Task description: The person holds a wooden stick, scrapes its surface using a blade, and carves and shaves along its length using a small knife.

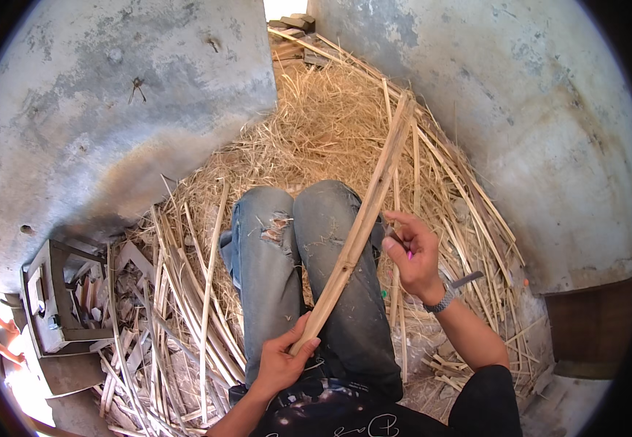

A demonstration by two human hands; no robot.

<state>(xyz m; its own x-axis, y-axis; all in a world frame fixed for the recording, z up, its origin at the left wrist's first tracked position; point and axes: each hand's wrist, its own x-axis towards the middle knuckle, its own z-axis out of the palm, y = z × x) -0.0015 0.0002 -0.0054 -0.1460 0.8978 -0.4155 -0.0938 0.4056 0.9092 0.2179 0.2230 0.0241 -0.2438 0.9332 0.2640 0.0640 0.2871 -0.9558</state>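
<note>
A long split bamboo strip (pixel 360 234) with visible nodes slants across my right thigh, its far end rising toward the upper right. Around its near end, close to my lap, my left hand (pixel 285 357) is closed. Beside the strip's middle, on its right, my right hand (pixel 413 255) grips a narrow dark tool, perhaps a knife. One end of it (pixel 467 280) sticks out past my wrist, and a bit of pink shows between the fingers. Most of this tool is hidden by the hand. A wristwatch (pixel 440 300) sits on my right wrist. My jeans (pixel 268 291) are torn at one knee.
Fine shavings (pixel 316 124) cover the floor ahead. Long thin bamboo strips (pixel 177 284) lie at my left, with more strips (pixel 469 204) along the right wall. Grey walls (pixel 112 109) close in both sides. A broken frame (pixel 57 298) stands left, near another person's hand (pixel 11 355).
</note>
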